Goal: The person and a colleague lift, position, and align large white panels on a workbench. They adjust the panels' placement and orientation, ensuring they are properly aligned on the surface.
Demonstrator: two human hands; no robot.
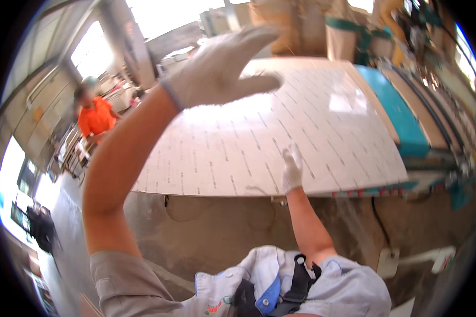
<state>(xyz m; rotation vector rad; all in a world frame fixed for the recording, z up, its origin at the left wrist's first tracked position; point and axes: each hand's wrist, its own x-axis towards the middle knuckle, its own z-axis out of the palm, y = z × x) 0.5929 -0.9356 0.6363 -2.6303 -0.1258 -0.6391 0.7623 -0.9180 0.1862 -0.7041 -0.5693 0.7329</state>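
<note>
A large, glossy white sheet [333,153] with rows of small printed marks lies across the work surface in front of me. My left hand [222,68], in a white knitted glove, is raised high over the sheet's far left part, its fingers stretched out and its thumb apart. It holds nothing. Lower down, my right hand [292,168], also gloved in white, is over the sheet close to its near edge. Its fingers are extended, with nothing visible in them; whether it touches the surface I cannot tell.
A blue strip [394,108] and dark rails [428,105] run along the right. At the left, a person in an orange shirt [96,120] stands by cluttered equipment. A black cable [380,222] hangs beneath the sheet's near edge, above the grey floor [74,211].
</note>
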